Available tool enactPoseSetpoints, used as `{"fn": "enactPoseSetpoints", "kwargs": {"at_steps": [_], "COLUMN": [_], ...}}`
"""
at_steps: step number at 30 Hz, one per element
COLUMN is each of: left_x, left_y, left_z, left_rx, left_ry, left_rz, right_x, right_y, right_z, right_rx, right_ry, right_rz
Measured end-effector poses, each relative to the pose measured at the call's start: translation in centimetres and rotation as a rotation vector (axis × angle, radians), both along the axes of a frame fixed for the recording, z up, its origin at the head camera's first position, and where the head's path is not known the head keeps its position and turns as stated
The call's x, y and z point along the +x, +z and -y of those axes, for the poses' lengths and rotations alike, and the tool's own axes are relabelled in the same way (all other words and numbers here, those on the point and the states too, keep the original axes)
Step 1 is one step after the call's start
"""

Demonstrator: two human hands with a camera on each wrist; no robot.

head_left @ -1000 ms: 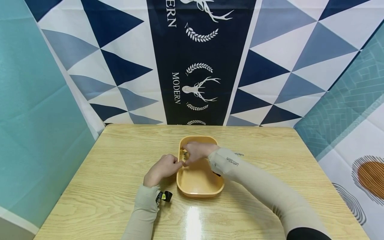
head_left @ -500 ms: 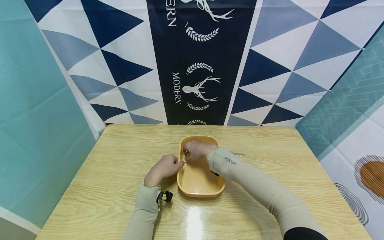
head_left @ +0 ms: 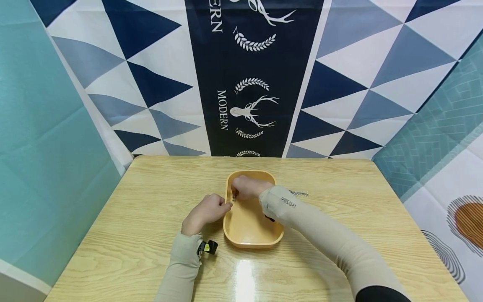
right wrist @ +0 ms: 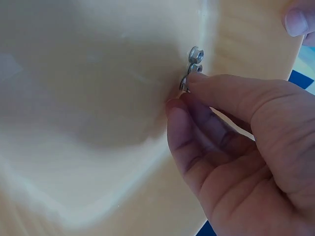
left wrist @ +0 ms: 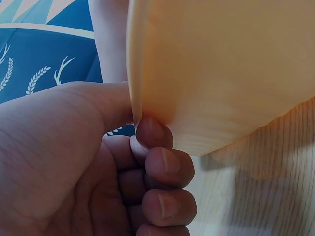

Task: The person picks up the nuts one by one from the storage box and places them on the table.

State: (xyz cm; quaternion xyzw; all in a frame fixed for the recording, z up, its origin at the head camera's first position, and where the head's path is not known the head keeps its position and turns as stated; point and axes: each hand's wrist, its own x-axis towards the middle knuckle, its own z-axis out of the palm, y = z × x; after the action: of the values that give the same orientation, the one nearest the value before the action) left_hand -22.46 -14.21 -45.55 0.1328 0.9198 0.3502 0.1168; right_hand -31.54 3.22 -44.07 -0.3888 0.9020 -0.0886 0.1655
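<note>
A yellow-orange plastic tray [head_left: 249, 226] with rounded corners sits on the table. My left hand [head_left: 206, 213] is at its left side; in the left wrist view the thumb and curled index finger pinch the tray's rim [left wrist: 138, 59]. Inside the tray, my right hand [head_left: 247, 187] reaches down near the far left wall. In the right wrist view several small silvery flange nuts stand in a row along the foot of the wall. The end nut [right wrist: 196, 55] shows fully. Thumb and fingertips of my right hand [right wrist: 246, 132] pinch the nut [right wrist: 184, 84] nearest them, partly covering it.
A thin silvery row of small pieces [head_left: 299, 193] lies on the wooden table [head_left: 151, 188] right of the tray, partly behind the right sleeve. Patterned cloth [head_left: 249, 84] hangs along the table's back edge, with more cloth at both sides.
My right hand's thumb and fingers have drawn together around the nuts by the tray wall, where they were spread wider a second ago. The left hand stays at the rim.
</note>
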Motion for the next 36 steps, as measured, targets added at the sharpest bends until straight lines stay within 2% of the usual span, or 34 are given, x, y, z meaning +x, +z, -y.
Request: {"fn": "enactPoseSetpoints", "kwargs": {"at_steps": [23, 36], "left_x": [-0.23, -0.20], "left_y": [-0.25, -0.17], "left_z": [0.06, 0.03], "left_rx": [0.005, 0.018], "left_ry": [0.001, 0.011], "left_rz": [0.003, 0.014], "right_x": [0.08, -0.17], "right_y": [-0.19, 0.25], "right_z": [0.25, 0.00], "right_rx": [-0.001, 0.042], "right_ry": [-0.015, -0.041], "right_rz": [-0.020, -0.003]}}
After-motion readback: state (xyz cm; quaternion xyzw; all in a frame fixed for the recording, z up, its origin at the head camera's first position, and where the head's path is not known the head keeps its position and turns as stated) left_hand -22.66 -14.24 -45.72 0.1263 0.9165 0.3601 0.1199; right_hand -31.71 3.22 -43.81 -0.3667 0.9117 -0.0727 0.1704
